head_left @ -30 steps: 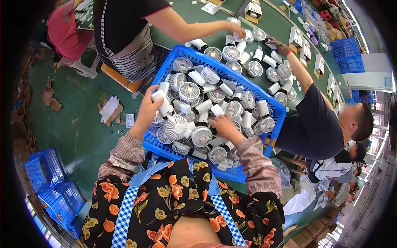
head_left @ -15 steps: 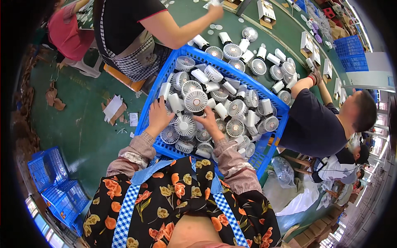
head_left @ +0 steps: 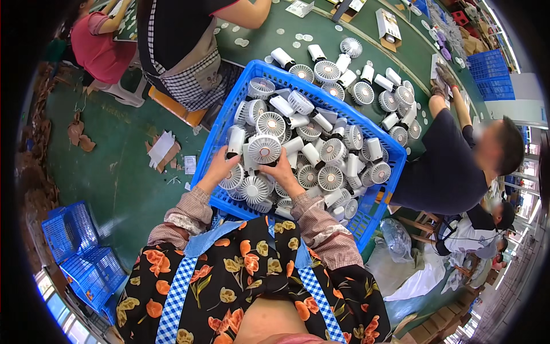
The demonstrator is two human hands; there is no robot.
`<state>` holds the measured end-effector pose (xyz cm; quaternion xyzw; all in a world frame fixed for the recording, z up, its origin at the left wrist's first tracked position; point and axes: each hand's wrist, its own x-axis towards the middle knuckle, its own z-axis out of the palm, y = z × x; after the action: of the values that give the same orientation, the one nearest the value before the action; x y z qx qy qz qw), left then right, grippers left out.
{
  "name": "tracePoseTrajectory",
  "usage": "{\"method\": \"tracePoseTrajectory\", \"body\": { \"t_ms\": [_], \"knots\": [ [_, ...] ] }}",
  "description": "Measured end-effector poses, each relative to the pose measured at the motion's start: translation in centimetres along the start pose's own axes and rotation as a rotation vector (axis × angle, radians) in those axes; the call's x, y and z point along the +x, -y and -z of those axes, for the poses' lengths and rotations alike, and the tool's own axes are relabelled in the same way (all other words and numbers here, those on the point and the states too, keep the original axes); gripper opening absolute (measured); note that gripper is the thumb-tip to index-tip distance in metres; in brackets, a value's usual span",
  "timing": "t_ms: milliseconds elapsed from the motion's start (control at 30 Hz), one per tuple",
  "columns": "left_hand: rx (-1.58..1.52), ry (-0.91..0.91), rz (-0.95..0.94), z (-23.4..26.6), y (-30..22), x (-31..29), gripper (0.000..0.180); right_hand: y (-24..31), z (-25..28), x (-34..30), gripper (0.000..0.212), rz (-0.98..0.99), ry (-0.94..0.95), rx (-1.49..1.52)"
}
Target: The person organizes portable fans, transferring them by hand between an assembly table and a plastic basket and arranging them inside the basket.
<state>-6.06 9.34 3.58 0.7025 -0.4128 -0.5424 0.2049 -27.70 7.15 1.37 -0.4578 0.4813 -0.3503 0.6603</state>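
Through the head camera, I observe the right hand (head_left: 286,175) over the near left part of the blue basket (head_left: 222,123). Its thumb and fingers close around the lower edge of a white fan (head_left: 264,149). The fan is above the pile, its round grille facing up.

The left hand (head_left: 219,167) is left of the fan, inside the left wall of the basket. Its fingers lie at the dark end of a white handle (head_left: 235,139); I cannot tell whether they grip it. The two hands are near each other but apart.

Further fans (head_left: 331,178) fill the basket, lying at mixed angles. Beyond the far rim, loose fans (head_left: 326,71) lie on the green bench (head_left: 258,50). An open carton (head_left: 389,27) stands on the far right of the bench.

I register one co-worker (head_left: 192,63) in a checked apron at far left and another (head_left: 441,160) in a dark shirt at right, whose gloved hands (head_left: 446,77) are over the bench. Blue crates (head_left: 86,255) stand on the floor at near left.
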Motion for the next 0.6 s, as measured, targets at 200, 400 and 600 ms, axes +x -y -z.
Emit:
{"method": "tracePoseTrajectory", "body": {
  "t_ms": [200, 400, 600],
  "knots": [
    [-0.601, 0.291, 0.14, 0.7, 0.2, -0.2, 0.062, 0.6, 0.7, 1.0, 0.07, -0.176, 0.238, 0.005],
    [-0.93, 0.424, 0.341, 0.7, 1.1, 0.0, 0.037, 1.5, -0.1, 1.2, 0.056, -0.226, 0.285, 0.11],
    [-1.218, 0.376, 0.268, -0.6, 1.9, -1.1, 0.041, 2.0, -0.5, 1.5, 0.056, -0.255, 0.376, 0.159]
  ]
}}
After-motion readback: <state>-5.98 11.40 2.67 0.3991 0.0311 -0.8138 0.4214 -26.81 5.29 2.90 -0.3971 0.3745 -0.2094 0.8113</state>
